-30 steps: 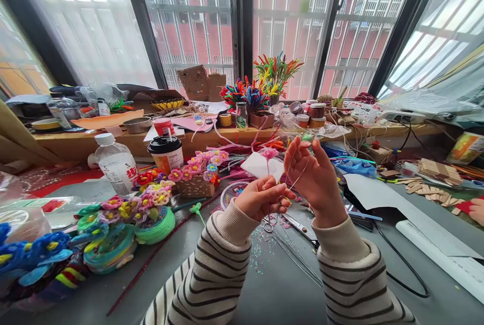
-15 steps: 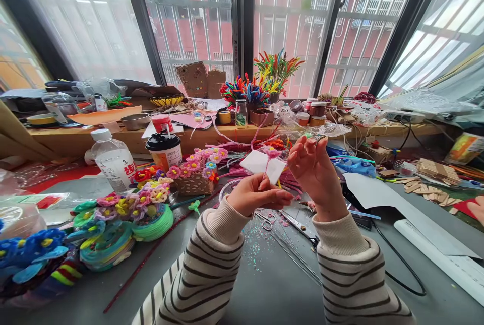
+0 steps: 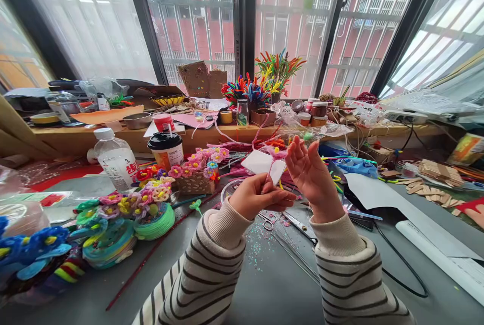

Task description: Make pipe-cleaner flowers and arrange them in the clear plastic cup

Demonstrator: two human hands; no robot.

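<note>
My left hand (image 3: 260, 195) pinches the stem of a pink fuzzy flower (image 3: 278, 152) with a yellow centre. The flower stands just above my fingers, in front of a white square pad (image 3: 260, 163). Close to its right side is my right hand (image 3: 312, 176), palm turned inward and fingers raised and apart. A thin strand runs between the two hands; whether my right fingers touch the flower cannot be made out. Below the hands lie scissors (image 3: 300, 226) and thin metal wires (image 3: 293, 252) on the grey table (image 3: 264, 295), beside scattered glitter.
Fuzzy flowers in a patterned box (image 3: 194, 183) and a green coiled pot (image 3: 155, 221) stand left, with a cup (image 3: 166, 151) and bottle (image 3: 115, 158) behind. Right are white paper (image 3: 378, 196), wooden sticks (image 3: 431, 191) and another person's hand (image 3: 474, 209).
My right hand has lowered slightly, its pinched fingers have spread, and it is now closer to the flower. My left hand keeps its grip on the stem.
</note>
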